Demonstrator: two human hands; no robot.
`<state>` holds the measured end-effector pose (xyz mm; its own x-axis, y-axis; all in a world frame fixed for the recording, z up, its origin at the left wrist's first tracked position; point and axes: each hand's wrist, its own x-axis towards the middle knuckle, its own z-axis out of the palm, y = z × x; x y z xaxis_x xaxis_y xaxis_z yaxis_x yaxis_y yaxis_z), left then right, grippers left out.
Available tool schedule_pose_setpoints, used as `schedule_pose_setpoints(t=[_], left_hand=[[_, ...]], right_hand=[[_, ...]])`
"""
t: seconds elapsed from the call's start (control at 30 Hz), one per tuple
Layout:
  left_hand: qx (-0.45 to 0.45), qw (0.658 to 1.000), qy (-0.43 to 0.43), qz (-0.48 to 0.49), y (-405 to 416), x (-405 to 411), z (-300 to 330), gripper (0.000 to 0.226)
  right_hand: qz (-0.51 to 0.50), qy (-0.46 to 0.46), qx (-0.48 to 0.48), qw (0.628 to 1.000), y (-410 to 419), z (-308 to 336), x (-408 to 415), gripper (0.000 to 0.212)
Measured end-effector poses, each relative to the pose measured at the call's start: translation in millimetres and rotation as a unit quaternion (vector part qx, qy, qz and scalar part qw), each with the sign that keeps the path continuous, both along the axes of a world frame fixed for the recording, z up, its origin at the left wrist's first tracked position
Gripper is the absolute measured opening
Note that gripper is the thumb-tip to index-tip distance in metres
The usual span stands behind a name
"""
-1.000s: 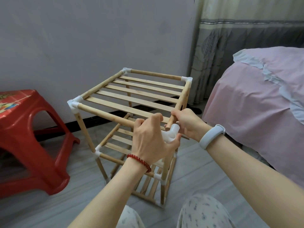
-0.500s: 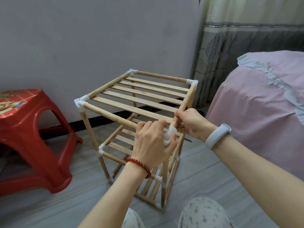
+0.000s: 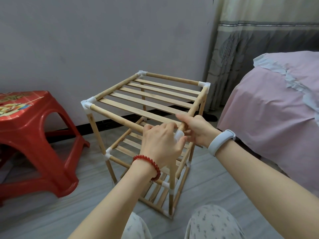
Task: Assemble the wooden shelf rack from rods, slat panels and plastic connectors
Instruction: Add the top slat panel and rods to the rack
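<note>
Wooden rack (image 3: 148, 104) upright – near corner connector (image 3: 178, 134) unseated

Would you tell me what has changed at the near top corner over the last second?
The white connector, exposed earlier, is now mostly covered by the left hand gripping it. The right hand still holds the side rod. Rack and red stool unchanged.

Stool (image 3: 34, 128) left of rack (image 3: 146, 107) — bed (image 3: 276, 107) right.

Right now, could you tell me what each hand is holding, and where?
The left hand grips the white corner connector at the rack's near top corner. The right hand grips the side rod just above its end at that connector.
</note>
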<state>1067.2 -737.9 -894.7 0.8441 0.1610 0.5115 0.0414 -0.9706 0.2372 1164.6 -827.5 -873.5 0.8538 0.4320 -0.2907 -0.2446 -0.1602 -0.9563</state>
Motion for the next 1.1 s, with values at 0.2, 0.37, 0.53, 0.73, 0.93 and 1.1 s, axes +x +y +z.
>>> schedule_pose_setpoints(t=[0.2, 0.37, 0.53, 0.73, 0.93, 1.1], left_hand=[[-0.009, 0.992, -0.121, -0.029, 3, 0, -17, 0.042], [-0.042, 0.988, -0.146, -0.019, 2, 2, -19, 0.029], [-0.027, 0.992, -0.12, -0.003, 2, -3, -15, 0.041], [-0.033, 0.998, 0.043, 0.029, 0, -6, 4, 0.05], [-0.064, 0.995, 0.082, 0.01, 5, -10, 12, 0.03], [-0.091, 0.989, 0.115, -0.032, 35, -25, 24, 0.021]], right_hand=[[0.02, -0.009, -0.047, 0.999, 7, 3, 4, 0.008], [0.042, -0.009, -0.066, 0.997, 7, 7, 5, 0.014], [0.046, -0.01, -0.073, 0.996, 3, 7, 3, 0.015], [0.051, -0.02, -0.072, 0.996, -1, 8, -1, 0.013], [0.086, -0.123, -0.175, 0.973, -4, 4, -2, 0.02], [0.152, -0.243, -0.264, 0.921, -6, 16, -14, 0.038]])
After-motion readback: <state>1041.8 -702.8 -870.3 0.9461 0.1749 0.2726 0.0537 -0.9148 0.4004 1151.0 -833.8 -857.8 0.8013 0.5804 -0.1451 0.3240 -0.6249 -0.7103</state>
